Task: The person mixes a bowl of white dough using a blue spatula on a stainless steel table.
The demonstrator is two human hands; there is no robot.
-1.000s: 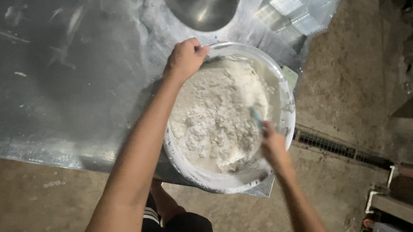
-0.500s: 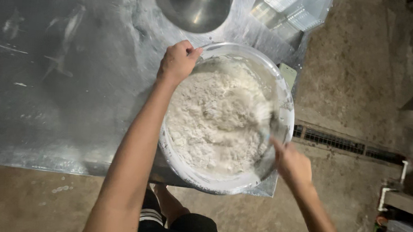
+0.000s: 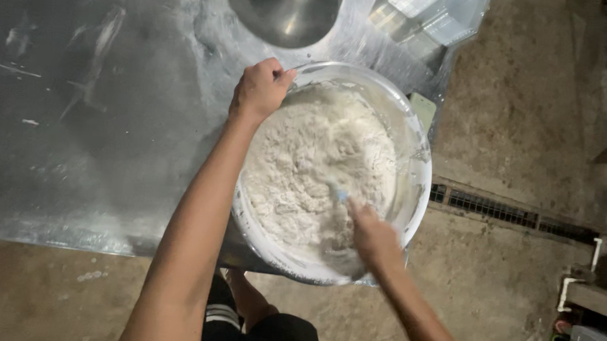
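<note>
White, lumpy flour mix [image 3: 317, 171] fills most of the big pale bowl [image 3: 420, 163], and that bowl is my landmark for everything else. It sits at the near right corner of the metal tabletop [image 3: 89, 122], its near rim hanging just past the table edge above my legs.

My left hand [image 3: 259, 89] is closed over the bowl's far left rim, fingers curled down on the inside, thumb on the outside, gripping the edge firmly. The forearm runs down along the bowl's left side.

My right hand [image 3: 375, 239] is inside the bowl at its near right part, closed into a fist around a small utensil [image 3: 341, 194]; only a pale bluish tip shows just beyond the knuckles, sunk in the mix. The hand is blurred, so I cannot tell what kind of utensil it is.

Beyond the bowl, just past its far rim, stands a round steel vessel [image 3: 285, 11], apart from it. To the far right of the bowl lies a clear plastic container [image 3: 425, 13] on the tabletop's corner. Right of the bowl, down on the concrete floor [image 3: 524, 121], a dark drain grate [image 3: 505, 207] runs away toward the right.
</note>
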